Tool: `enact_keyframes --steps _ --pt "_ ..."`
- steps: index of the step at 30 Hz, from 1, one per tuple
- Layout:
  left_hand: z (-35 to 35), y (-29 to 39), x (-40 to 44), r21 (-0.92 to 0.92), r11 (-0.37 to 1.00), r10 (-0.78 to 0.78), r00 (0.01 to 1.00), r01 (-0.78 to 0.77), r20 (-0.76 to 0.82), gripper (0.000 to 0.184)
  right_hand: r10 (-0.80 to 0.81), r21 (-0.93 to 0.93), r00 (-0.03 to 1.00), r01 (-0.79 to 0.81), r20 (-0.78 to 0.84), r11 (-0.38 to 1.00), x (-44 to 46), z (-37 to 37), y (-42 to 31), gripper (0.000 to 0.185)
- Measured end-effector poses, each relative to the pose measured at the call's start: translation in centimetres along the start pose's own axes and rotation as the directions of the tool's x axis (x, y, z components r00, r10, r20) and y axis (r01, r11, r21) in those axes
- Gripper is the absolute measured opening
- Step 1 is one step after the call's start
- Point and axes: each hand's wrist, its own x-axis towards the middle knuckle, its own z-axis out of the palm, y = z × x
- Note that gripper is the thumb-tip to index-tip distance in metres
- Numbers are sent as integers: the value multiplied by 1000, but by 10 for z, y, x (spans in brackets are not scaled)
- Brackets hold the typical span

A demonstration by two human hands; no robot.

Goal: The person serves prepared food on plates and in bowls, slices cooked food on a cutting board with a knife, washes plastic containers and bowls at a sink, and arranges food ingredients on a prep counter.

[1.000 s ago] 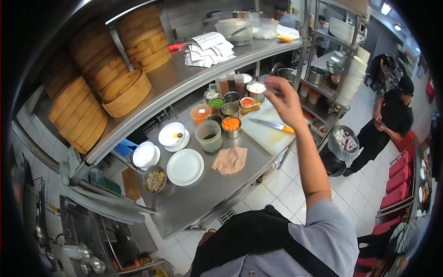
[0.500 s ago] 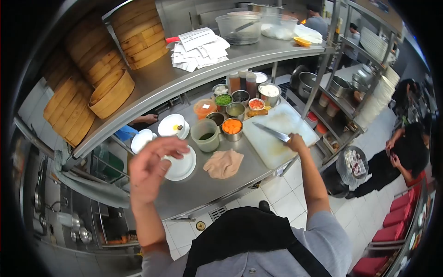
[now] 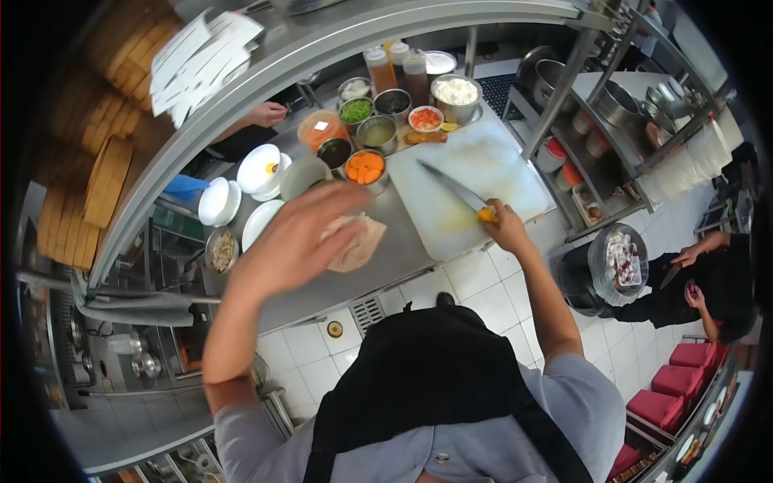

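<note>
Across cutting board [image 3: 501, 165], knife [image 3: 452, 184] in right fingers [image 3: 501, 212]

The right hand [image 3: 509, 225] is gripping the knife [image 3: 451, 184] by its orange handle, the blade pointing away over the board [image 3: 509, 165]. The left hand [image 3: 294, 241], fingers loosely bent, is partly hiding the pink cloth [image 3: 362, 253]; whether it is touching it is unclear. Carrots [image 3: 365, 167] are filling a cup just beside the board, bottles [image 3: 380, 71] are standing farther back, and another person's hand [image 3: 270, 113] is showing beyond the bowls [image 3: 251, 165].
</note>
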Motion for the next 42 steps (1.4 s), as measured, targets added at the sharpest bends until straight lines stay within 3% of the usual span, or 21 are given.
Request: enact_keyframes --steps 2,3,4,6,7,10,14,17,20,23,24,29,33,34,37,41,42 --pt "47 -57 44 -291 931 -204 975 221 88 29 34 62 999 -35 23 997 -9 -15 -12 46" --pt "76 -84 66 -259 945 -200 979 200 27 29 56 92 998 -58 28 994 -15 -20 -16 44" --pt "106 -110 89 -226 958 -187 982 174 -34 30 26 108 997 -18 -75 994 -25 -21 -18 39" --pt "165 -151 131 81 990 -107 991 113 -75 36 59 173 972 -20 -227 985 -50 -17 -16 34" --pt "200 -179 149 150 987 -43 996 54 -73 38 90 180 958 -41 -272 983 -62 -14 -14 32" --pt "266 -219 195 370 928 71 995 -39 -72 34 371 292 928 -365 37 884 -94 -11 9 31" --pt "322 -260 242 593 803 83 996 -53 -23 29 462 486 886 -420 37 766 -120 -35 -10 30" --pt "330 -262 261 720 691 68 997 -66 26 27 461 377 887 -421 -19 825 -142 -26 -2 32" --pt "329 -261 269 715 690 13 990 -111 142 25 477 396 878 -450 33 801 -153 -36 2 34" --pt "326 -258 261 705 693 65 988 -147 142 27 450 367 893 -424 18 828 -156 -47 5 35" --pt "328 -262 254 707 683 168 982 -182 90 23 433 352 902 -408 10 842 -153 -49 6 36" --pt "315 -195 199 444 848 257 957 -289 133 13 299 174 929 -265 -217 949 -140 -52 -6 42" --pt "331 -154 142 326 867 379 924 -377 61 8 249 116 924 -225 -289 967 -140 -32 1 48" --pt "332 -151 135 212 930 283 953 -301 111 16 280 78 933 -269 -225 960 -142 -22 8 48" --pt "315 -135 118 149 978 162 981 -145 -110 29 397 24 908 -398 -136 917 -149 -5 15 47" --pt "294 -155 50 56 992 -99 960 117 -262 40 287 25 927 -289 -241 957 -153 -10 -2 42" --pt "292 -165 27 41 984 -157 948 175 -277 40 383 184 908 -353 -171 917 -150 -12 -5 39"
